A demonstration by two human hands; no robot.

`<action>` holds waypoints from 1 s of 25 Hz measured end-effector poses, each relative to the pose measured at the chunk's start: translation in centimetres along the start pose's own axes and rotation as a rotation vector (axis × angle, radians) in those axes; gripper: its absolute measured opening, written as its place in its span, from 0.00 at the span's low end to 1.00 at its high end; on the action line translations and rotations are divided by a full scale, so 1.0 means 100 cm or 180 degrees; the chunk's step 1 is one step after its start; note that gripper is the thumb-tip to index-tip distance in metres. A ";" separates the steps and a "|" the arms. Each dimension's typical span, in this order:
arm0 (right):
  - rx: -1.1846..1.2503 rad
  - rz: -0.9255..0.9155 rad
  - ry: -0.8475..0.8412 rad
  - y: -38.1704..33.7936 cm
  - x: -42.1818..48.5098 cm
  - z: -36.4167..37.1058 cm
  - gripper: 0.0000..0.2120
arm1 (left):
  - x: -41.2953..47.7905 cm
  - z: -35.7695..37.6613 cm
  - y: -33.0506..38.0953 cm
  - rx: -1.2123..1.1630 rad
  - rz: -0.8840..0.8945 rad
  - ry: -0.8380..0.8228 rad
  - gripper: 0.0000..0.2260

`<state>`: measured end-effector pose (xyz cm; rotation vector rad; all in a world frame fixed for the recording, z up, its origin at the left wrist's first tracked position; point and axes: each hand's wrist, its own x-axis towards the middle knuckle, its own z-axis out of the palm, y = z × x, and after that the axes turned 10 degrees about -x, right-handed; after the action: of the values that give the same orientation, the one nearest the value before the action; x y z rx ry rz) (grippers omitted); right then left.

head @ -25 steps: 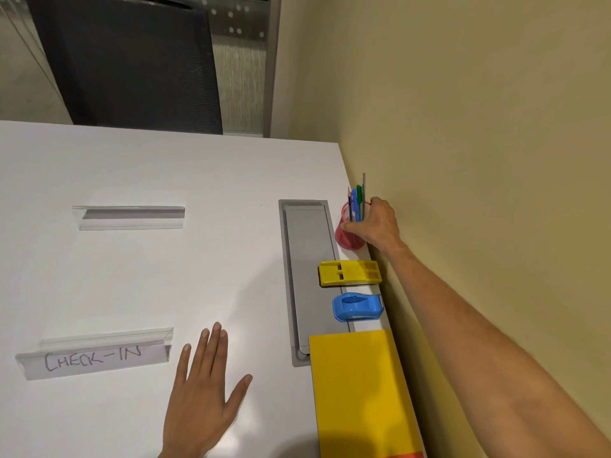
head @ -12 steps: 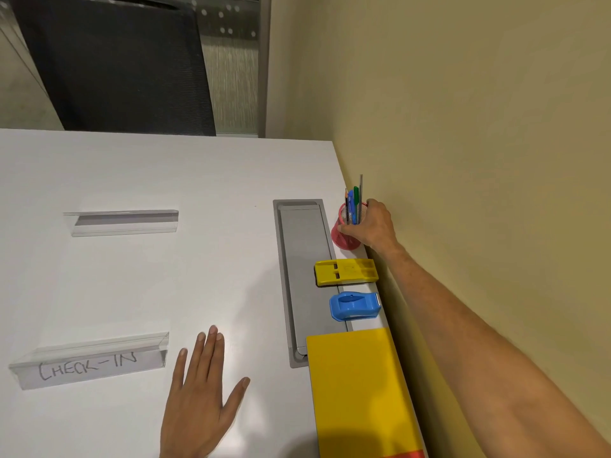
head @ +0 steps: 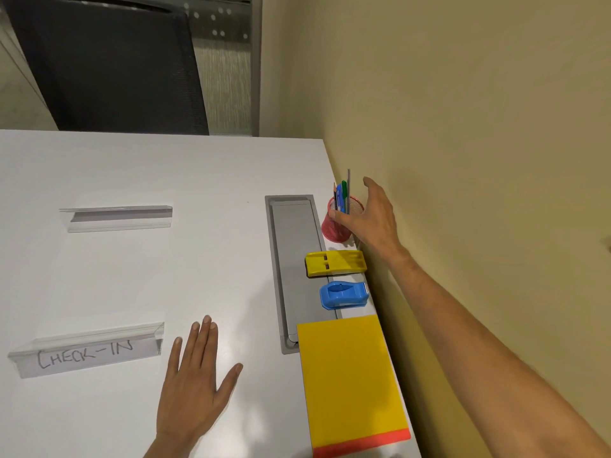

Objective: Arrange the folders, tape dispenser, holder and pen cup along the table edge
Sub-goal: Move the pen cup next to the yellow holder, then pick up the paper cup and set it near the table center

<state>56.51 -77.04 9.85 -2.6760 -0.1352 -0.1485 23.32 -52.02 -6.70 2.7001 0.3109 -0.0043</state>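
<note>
A red mesh pen cup with several pens stands at the table's right edge by the wall. My right hand is open just beside it, fingers spread, thumb near the cup's front, not gripping. Behind the cup toward me lie a yellow holder, a blue tape dispenser and a yellow folder stacked on a red folder, all in a row along the right edge. My left hand rests flat on the white table.
A grey cable hatch is set into the table left of the row. Two clear acrylic sign holders lie at the left, one blank, one reading CHECK-IN. A black chair stands behind the table. The wall runs along the right.
My right hand has let go of the pen cup and opened, lifting slightly away. The cup stays upright by the wall. My left hand has not moved.
</note>
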 end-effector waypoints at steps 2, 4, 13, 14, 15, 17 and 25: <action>0.0118 -0.0059 0.0055 0.000 -0.024 -0.016 0.47 | -0.001 -0.001 0.002 -0.0020 -0.0033 -0.0016 0.38; 0.0223 -0.0166 0.0070 0.002 -0.058 -0.031 0.43 | -0.003 -0.001 0.005 -0.0039 -0.0070 -0.0029 0.37; 0.0271 0.0481 -0.0706 0.058 -0.250 -0.053 0.40 | -0.037 -0.027 0.071 0.0000 -0.0047 -0.0245 0.38; 0.0259 0.0551 -0.0787 0.064 -0.270 -0.055 0.40 | -0.044 -0.030 0.081 0.0017 -0.0007 -0.0269 0.38; 0.0243 0.0611 -0.0875 0.069 -0.290 -0.059 0.40 | -0.052 -0.035 0.089 0.0031 0.0021 -0.0305 0.38; 0.0133 0.0731 -0.1096 0.078 -0.325 -0.064 0.41 | -0.066 -0.044 0.101 0.0002 0.0055 -0.0359 0.39; -0.0670 0.1068 -0.1592 0.091 -0.404 -0.076 0.54 | -0.096 -0.069 0.118 -0.0202 0.0253 -0.0512 0.42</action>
<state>17.05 -91.36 7.54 -2.8389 0.1861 0.6459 16.21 -61.74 4.87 2.6271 0.1523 -0.1841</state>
